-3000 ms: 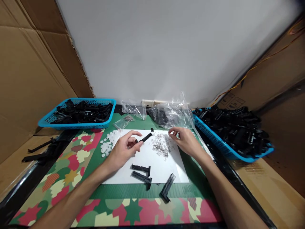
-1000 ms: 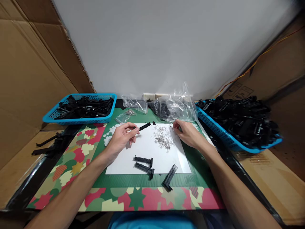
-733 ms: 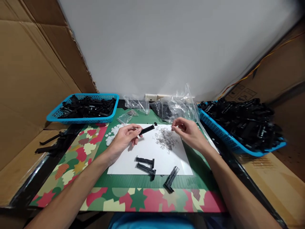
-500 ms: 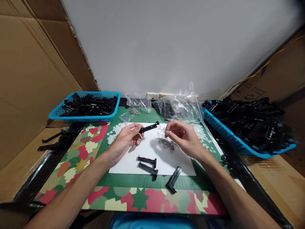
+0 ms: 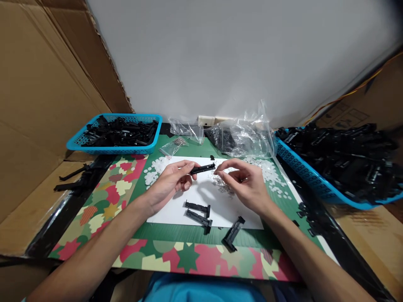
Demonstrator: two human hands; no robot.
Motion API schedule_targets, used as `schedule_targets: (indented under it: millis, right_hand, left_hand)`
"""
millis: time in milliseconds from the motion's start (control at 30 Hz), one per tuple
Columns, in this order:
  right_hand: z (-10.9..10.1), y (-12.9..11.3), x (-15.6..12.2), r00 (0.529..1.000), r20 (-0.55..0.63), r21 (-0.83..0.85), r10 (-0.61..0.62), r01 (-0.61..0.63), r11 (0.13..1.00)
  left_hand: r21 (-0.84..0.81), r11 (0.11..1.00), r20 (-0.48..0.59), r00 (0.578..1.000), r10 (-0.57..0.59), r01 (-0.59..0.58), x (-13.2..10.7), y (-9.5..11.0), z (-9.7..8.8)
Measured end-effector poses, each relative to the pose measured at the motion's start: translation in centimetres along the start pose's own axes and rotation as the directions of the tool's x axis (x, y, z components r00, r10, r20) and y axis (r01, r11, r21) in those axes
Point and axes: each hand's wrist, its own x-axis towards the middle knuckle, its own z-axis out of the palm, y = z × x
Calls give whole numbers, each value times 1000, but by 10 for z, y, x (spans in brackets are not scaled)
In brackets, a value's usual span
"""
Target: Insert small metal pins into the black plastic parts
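Between the thumb and fingers of my left hand [image 5: 176, 179] is a long black plastic part [image 5: 204, 168], held nearly level above a white sheet [image 5: 173, 214]. My right hand [image 5: 244, 182] is pinched at the part's right end; whatever sits between its fingertips is too small to name. Below that hand lies a pile of tiny metal pieces [image 5: 224, 184], perhaps small springs. Nearer me, two similar black parts [image 5: 199, 219] lie side by side on the sheet, and a third black part [image 5: 233, 234] rests across its front edge.
Blue baskets of black parts stand at left [image 5: 154, 138] and right [image 5: 302, 178]. White discs [image 5: 270, 176] lie on both sides of the sheet. Clear plastic bags [image 5: 248, 138] sit at the back against the wall. More black parts [image 5: 77, 176] lie at far left.
My right hand's fingertips have come close to the right end of the black part. The whole view has shifted slightly; my left hand still holds the part.
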Motion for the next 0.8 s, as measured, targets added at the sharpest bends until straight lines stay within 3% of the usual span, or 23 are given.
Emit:
schedule_targets:
  millis: [333,533,633,800]
  right_hand:
    - [13,-10,-3,998,-54,102,17,-11,995]
    - [17,-7,-6,996,-87,79,20,-13,997]
    - [20,-9,-8,989,-131,-27,-65,62,998]
    - [24,-12,-13,926,-126,-272,-355,312,910]
  left_hand:
    - [41,994,30,994,105,-106,-1,-2,3]
    - [68,990,70,991,117,-122,-2,-4,8]
    - [83,991,85,991,100,-107,-3,-6,8]
    - [66,990,80,990,120,-126,-4,-9,11]
